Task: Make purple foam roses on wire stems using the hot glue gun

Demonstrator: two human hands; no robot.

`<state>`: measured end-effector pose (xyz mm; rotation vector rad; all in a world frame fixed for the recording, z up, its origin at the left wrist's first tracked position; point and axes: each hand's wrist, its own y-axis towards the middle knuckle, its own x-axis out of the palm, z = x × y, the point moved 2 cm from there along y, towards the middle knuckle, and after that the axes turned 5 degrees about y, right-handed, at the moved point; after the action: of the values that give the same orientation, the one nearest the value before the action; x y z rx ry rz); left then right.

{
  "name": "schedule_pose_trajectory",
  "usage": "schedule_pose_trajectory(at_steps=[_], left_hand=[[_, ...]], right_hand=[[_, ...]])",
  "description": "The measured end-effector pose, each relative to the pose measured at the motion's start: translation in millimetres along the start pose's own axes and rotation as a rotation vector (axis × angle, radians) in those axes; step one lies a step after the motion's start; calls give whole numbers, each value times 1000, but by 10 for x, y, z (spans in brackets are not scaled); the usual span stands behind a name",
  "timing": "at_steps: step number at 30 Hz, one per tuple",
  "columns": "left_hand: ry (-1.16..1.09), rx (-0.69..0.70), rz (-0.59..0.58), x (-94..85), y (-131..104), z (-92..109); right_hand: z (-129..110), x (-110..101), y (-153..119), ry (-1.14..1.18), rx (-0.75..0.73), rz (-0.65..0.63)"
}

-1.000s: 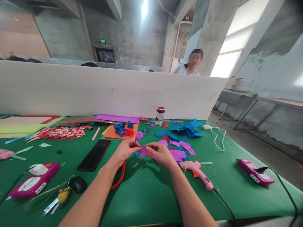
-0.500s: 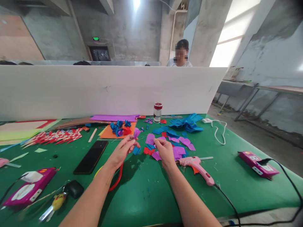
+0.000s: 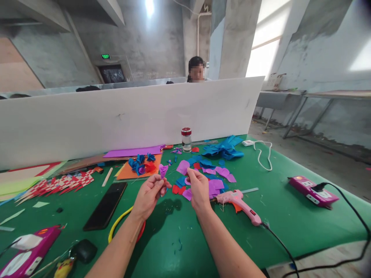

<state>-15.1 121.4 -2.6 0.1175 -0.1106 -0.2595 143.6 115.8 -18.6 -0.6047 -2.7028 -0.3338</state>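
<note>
My left hand is closed, its fingers pinching the base of a small purple paper flower that points upward. Between thumb and forefinger of my right hand is a purple paper petal, held apart from the flower. Under and behind my right hand lie more purple petals, with red petals and blue paper pieces among them. A pink glue gun rests on its side just right of that hand, a clear stick in its back end.
Blue and red paper flowers lie on an orange sheet. A lidded glass jar stands before the white partition. A phone, a yellow-red ring, power strips and a black cord are on the green table.
My left hand has turned so the purple flower stands upright and shows plainly. My right hand keeps its pinch on the petal. The view has shifted and tilted slightly.
</note>
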Motion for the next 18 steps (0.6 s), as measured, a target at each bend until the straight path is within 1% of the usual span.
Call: schedule_pose_trajectory(at_steps=[3, 5, 8, 10, 13, 16, 18], left_hand=[[55, 15, 18, -7, 1, -28], [138, 60, 63, -40, 14, -41], [308, 184, 166, -130, 39, -41], [361, 219, 207, -188, 53, -50], [320, 195, 194, -221, 63, -82], [268, 186, 128, -179, 58, -105], [268, 184, 105, -146, 53, -114]], right_hand=[[-75, 29, -19, 138, 77, 55], [-134, 91, -23, 205, 92, 62], [-177, 185, -5, 230, 34, 92], [-157, 219, 14, 205, -19, 119], [-94, 232, 22, 150, -69, 122], [-72, 231, -19, 69, -133, 93], [-91, 234, -70, 8, -182, 71]])
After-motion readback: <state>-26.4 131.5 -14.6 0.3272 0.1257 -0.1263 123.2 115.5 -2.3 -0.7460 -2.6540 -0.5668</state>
